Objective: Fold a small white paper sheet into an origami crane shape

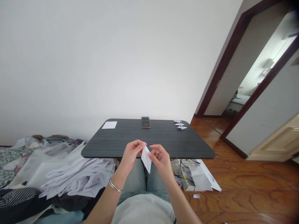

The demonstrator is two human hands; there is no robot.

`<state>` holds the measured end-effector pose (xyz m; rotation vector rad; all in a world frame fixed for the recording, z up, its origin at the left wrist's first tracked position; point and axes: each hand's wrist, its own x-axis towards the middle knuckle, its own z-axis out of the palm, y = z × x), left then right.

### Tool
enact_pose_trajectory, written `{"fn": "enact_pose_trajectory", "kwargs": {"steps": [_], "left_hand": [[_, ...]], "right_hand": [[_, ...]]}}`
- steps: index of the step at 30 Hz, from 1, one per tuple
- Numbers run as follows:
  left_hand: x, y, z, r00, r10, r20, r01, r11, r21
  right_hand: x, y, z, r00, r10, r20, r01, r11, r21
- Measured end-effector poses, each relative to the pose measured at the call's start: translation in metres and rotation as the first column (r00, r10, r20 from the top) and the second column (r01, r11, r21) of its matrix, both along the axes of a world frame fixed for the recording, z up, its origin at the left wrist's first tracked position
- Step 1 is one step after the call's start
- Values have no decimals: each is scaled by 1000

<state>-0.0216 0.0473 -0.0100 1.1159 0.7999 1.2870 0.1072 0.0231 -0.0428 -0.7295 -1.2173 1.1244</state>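
Silver-toned bangle on left wrist, faded blue jeans at lower centre, pale top at bottom edge

The left forearm and the right forearm are slanting forward and inward, both bare. The left hand is pinching — thumb and forefinger are closing at the tips. Near it, the right hand is curling its fingers — the thumb is pointing leftward, and the bent forefinger is standing above it.

Phone nr white wall, clothes pile to L, box, wood flr + dk-red doorframe to R.
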Motion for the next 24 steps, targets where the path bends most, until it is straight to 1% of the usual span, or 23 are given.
{"fn": "enact_pose_trajectory", "kwargs": {"steps": [2, 4, 7, 9, 11, 13, 17, 21, 24], "left_hand": [[2, -1, -1, 999, 34, -13, -34, 999, 26], [3, -2, -3, 997, 74, -29, -73, 996, 49], [4, -3, -3, 997, 77, -31, -75, 996, 56], [4, -4, -3, 999, 32, -1, -32, 999, 34], [2, -4, -2, 999, -32, 26, 32, 999, 5], [0, -4, -1, 994, -104, 15, 104, 994, -14], [-7, -3, 1, 977, -210, -24, 209, 977, -28], [-15, 0, 4, 950, -313, -11, 312, 949, -44], [-19, 2, 5, 927, -373, 26, 374, 926, -50]], "right_hand": [[-1, 0, 0, 997, 83, -2, -83, 994, -76], [-2, -1, 0, 987, 161, 17, -156, 975, -160], [-3, -2, 0, 983, 179, 50, -163, 959, -233], [-3, -3, 0, 983, 175, 51, -158, 958, -239], [-2, -4, 0, 980, 196, 40, -182, 955, -236], [0, -5, 1, 974, 223, 28, -210, 947, -242], [2, -7, 5, 967, 256, 22, -243, 940, -238], [3, -10, 8, 952, 303, 41, -285, 928, -239], [2, -11, 10, 943, 331, 25, -314, 915, -252]]}}
